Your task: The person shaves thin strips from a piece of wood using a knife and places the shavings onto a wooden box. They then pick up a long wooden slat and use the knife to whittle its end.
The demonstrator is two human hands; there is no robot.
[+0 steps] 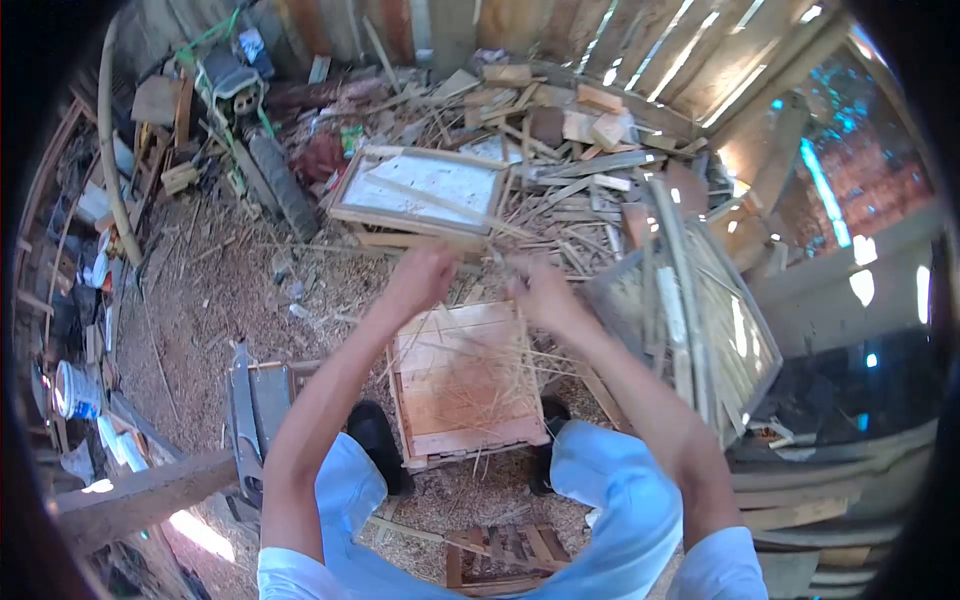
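Note:
My left hand (424, 276) is up in front of me, its fingers curled closed. Beside its fingertips is a blurred pale piece, too smeared to name. Level with it, a short gap away, my right hand (544, 292) is also curled closed; whatever it holds is hidden. Below both hands, between my shoes, stands a low wooden box or stool (455, 385) with a slatted top. Thin wood slivers (490, 385) lie scattered over its top and hang past its right edge.
A framed white panel (425, 190) lies ahead, before a heap of wood offcuts (590, 125). At my left stands a hand saw (245, 420). Long strips (672, 290) lean on a board at right. A wooden frame (510, 555) lies below me. Shavings cover the ground.

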